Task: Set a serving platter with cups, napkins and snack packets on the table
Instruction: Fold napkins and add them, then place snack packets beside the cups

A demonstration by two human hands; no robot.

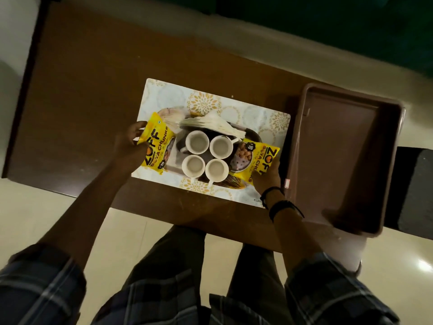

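**A packet in each hand, one at either end of the platter**

On the brown table (93, 90) the left hand (131, 143) pinched the outer edge of the left packet (155, 141), fingers curled round it. That packet ran lengthwise away from the person, across the left end of the platter (255, 134). In the middle stood four white cups (207, 156), close together, with napkins (210, 125) fanned just beyond. The right hand (269, 177) held the right packet (259, 160) by its near outer corner, its fingers mostly hidden beneath. Each packet sat by its nearer hand, so to my eye only the letting go remained. A brown tub (339, 148) stood furthest right
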